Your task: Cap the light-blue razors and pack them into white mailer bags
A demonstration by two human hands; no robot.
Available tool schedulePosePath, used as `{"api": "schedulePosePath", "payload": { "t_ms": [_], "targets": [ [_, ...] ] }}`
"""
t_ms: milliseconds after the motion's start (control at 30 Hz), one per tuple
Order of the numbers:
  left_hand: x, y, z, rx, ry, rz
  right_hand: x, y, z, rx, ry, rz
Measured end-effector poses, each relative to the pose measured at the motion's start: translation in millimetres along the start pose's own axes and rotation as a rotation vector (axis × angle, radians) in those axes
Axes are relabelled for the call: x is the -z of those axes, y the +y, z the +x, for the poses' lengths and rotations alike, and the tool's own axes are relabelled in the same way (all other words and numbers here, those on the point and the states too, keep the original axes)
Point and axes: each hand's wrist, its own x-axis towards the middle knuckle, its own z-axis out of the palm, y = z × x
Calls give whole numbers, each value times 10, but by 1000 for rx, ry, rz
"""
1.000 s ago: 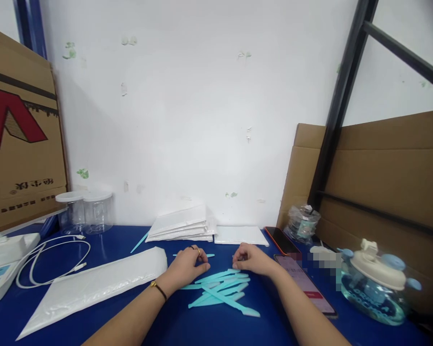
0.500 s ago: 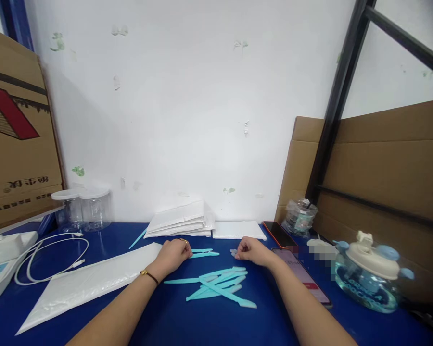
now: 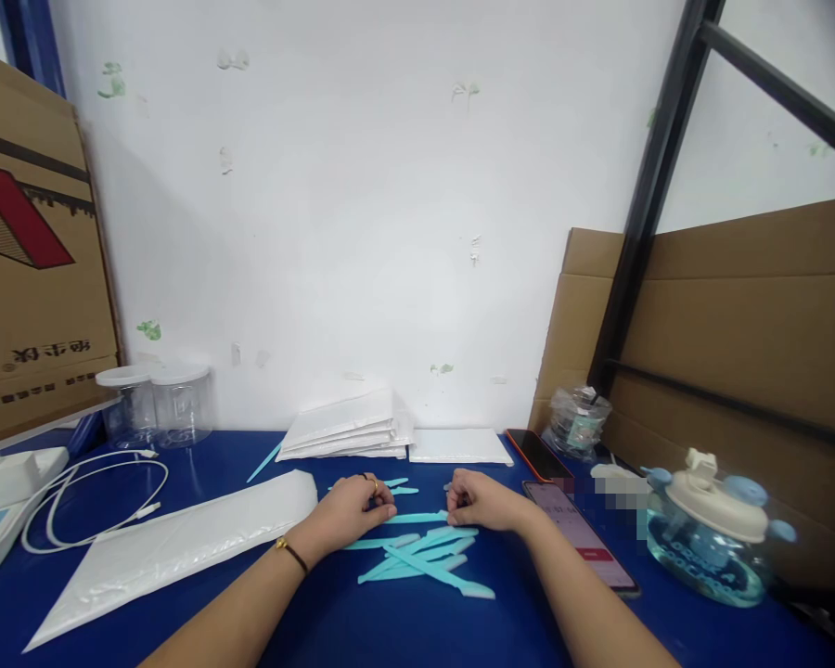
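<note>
Between my hands lies a slim turquoise eyebrow razor. My left hand, fingers curled, grips its left end, and my right hand pinches its right tip. Directly below, nearer me, is a loose, crisscrossed pile of similar razors. Beyond my left hand, more razors lie flat, partly hidden by my fingers. A small pale clear piece shows beside my right fingers; what it is I cannot make out.
White padded mailers are stacked by the wall, and a long white mailer lies left. Another razor rests near the stack. Two phones and a water bottle stand right; clear jars and a white cable sit left.
My left hand has moved right and nearer me, from the far razors to one by the pile. My right hand has shifted slightly left and nearer, onto that razor's tip.
</note>
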Motion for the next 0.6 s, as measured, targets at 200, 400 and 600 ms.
{"api": "schedulePosePath", "payload": {
  "t_ms": [200, 400, 600],
  "targets": [
    [-10, -46, 91, 12, 18, 138, -45, -3, 80, 21, 97, -39],
    [220, -217, 38, 133, 88, 167, 78, 155, 40, -76, 258, -75],
    [322, -99, -120, 96, -273, -25, 36, -73, 16, 54, 199, 39]
  ]
}}
